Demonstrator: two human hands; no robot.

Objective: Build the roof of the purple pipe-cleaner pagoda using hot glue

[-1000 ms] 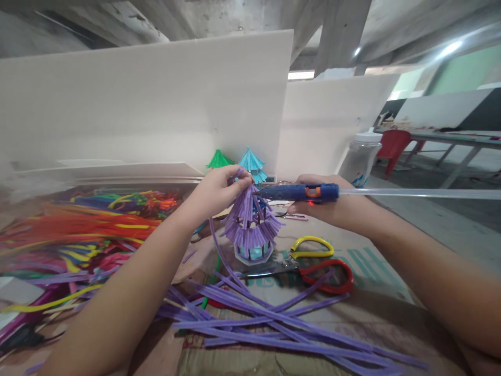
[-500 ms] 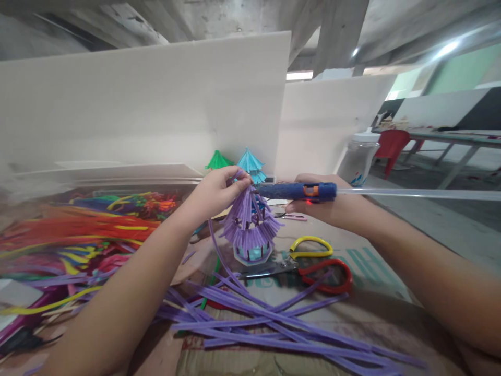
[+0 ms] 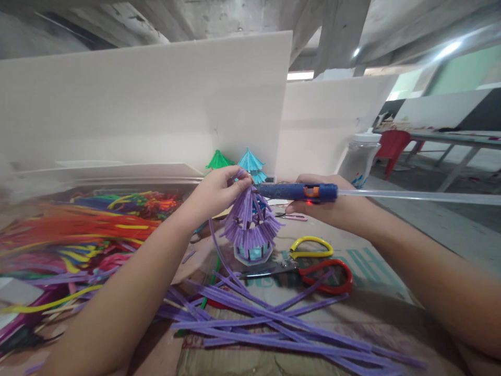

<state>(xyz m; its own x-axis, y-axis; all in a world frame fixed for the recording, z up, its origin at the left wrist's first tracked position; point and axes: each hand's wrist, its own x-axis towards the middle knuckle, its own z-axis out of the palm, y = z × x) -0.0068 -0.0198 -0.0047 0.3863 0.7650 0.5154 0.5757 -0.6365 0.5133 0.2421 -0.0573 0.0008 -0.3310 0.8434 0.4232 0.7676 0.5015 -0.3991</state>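
Left fingers (image 3: pixel 241 184) at top of purple pagoda (image 3: pixel 251 236), blue glue gun (image 3: pixel 289 191) alongside

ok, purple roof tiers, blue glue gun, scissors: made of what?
Purple roof tiers: probably chenille strips, matte; ribbed, soft-looking.
Blue glue gun: likely plastic, satin; moulded-looking body.
Scissors: likely steel blades, grey with shine; handles smooth yellow and red, maybe plastic.

Tabletop under brown cardboard (image 3: pixel 376 318) with teal print. Toward near edge: loose purple stems (image 3: pixel 270 315), crossing one another. Around middle: scissors (image 3: pixel 291 265) lying flat, one yellow loop, one red, blades toward left edge. Just beyond blades: purple tiered model (image 3: pixel 252 237), upright. Along left side: multicoloured stem heap (image 3: pixel 78 224), perhaps partly in tray; blurred. Near far right corner: clear bottle (image 3: pixel 356 162), white lid.
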